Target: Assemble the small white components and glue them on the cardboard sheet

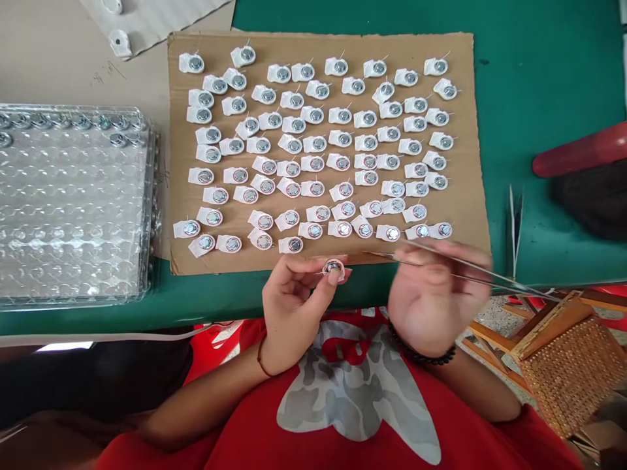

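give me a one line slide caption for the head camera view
Left hand pinches a small round metal part, right hand holds tweezers, near a cardboard sheet.

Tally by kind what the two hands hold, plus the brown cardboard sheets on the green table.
Round metal part, in left hand: 1
Tweezers, in right hand: 1
Brown cardboard sheet: 1
Total: 3

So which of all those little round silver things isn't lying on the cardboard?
The round piece pinched in the left hand, just below the cardboard edge. The others lie on it in rows.
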The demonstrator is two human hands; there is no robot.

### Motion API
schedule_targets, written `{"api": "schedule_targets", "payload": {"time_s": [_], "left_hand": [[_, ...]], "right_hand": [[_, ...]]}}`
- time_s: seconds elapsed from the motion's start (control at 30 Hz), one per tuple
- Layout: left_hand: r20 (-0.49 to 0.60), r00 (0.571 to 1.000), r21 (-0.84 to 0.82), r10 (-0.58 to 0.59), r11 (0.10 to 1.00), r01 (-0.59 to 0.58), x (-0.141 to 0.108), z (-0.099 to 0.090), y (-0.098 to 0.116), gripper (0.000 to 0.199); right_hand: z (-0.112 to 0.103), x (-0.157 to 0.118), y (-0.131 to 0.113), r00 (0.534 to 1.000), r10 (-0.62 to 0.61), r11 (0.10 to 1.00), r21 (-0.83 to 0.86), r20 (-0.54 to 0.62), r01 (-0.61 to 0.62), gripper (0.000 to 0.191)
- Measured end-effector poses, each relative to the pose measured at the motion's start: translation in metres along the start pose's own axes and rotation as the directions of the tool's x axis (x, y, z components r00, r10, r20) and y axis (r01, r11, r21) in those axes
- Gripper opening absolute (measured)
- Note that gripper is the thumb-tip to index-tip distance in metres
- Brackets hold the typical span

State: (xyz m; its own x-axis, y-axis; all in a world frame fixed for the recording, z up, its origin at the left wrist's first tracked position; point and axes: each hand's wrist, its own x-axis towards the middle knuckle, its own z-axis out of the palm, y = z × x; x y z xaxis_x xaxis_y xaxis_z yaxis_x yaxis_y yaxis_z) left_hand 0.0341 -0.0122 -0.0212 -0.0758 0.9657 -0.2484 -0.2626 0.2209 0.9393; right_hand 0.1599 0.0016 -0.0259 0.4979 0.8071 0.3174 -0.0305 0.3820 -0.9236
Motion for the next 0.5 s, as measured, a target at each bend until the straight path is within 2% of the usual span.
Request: {"api": "schedule_targets", "payload": {"time_s": [0.1,0.17,0.27,0.33,0.43,0.5], "left_hand": [[0.006,1.0,-0.008,0.008,1.0,-0.008,0.002,-0.002,-0.001,0.014],[0.009,1.0,0.006,0.002,1.0,-0.002,0.002,-0.005,-0.001,0.014],[-0.012,0.999,0.073,-0.04,0.996,0.041,0.002,-0.009,0.002,0.015],[-0.015,0.998,0.119,-0.066,0.991,0.068,0.006,-0.014,0.003,0.018],[-0.011,0.993,0.169,-0.116,0.979,0.116,0.017,-0.02,-0.001,0.016],[0.015,0.991,0.168,-0.132,0.977,0.127,0.024,-0.023,-0.006,0.018]], "right_hand": [[-0.019,0.026,-0.008,0.97,-0.204,0.967,-0.181,-0.132,0.179,0.014],[-0.042,0.046,-0.008,0.94,-0.288,0.906,-0.37,-0.185,0.205,0.014],[-0.086,0.077,-0.008,0.905,-0.34,0.801,-0.583,-0.256,0.136,0.032],[-0.12,0.097,-0.01,0.907,-0.336,0.702,-0.709,-0.253,0.062,0.041],[-0.163,0.122,-0.017,0.927,-0.276,0.474,-0.875,-0.254,-0.098,0.046],[-0.183,0.133,-0.022,0.941,-0.19,0.312,-0.926,-0.281,-0.213,0.041]]}}
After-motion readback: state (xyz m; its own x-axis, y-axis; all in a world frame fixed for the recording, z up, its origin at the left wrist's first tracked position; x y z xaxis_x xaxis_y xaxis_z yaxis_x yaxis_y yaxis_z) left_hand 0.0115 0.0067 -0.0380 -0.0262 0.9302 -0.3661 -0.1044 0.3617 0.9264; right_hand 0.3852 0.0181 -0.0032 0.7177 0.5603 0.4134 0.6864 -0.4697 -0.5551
